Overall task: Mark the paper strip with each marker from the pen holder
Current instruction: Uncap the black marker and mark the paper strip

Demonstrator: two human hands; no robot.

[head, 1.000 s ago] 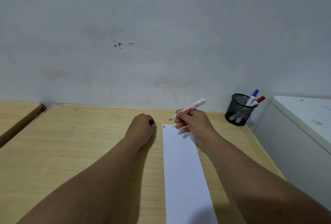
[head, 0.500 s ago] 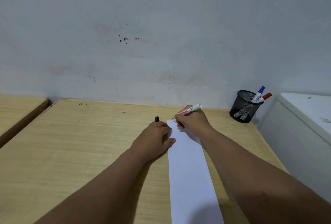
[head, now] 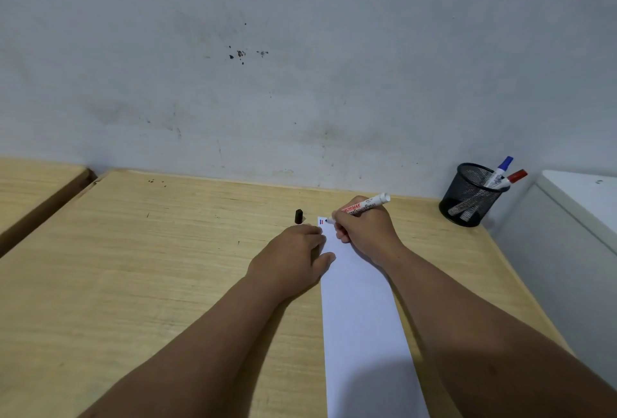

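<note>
surface: light wooden tabletop [head: 140,270] against a scuffed pale grey wall [head: 300,83]
paper: long white paper strip [head: 360,317], lies flat on the table, runs from near the far edge toward the camera
marks: short red and blue strokes [head: 321,222] at the strip's far-left corner
right hand: right hand [head: 365,229] clamped round a white marker with red printed label [head: 365,206]; tip down at the strip's far end, just beside the strokes; can't tell if tip touches paper
marker angle: tilted, back end pointing up-right
left hand: left hand [head: 290,259] palm down, loosely spread, holding nothing; fingers [head: 325,259] press the strip's left edge
hands: close together, not touching
cap: small black marker cap [head: 298,216], upright on the table, just left of the strip's far corner, beyond the left hand
holder: black wire-mesh pen holder [head: 467,197], far right of the table near the wall, well apart from the strip
in holder: blue-capped white marker [head: 499,170] and red-capped white marker [head: 510,178], both leaning right
right side: white cabinet-like unit [head: 581,217] beside the table
</note>
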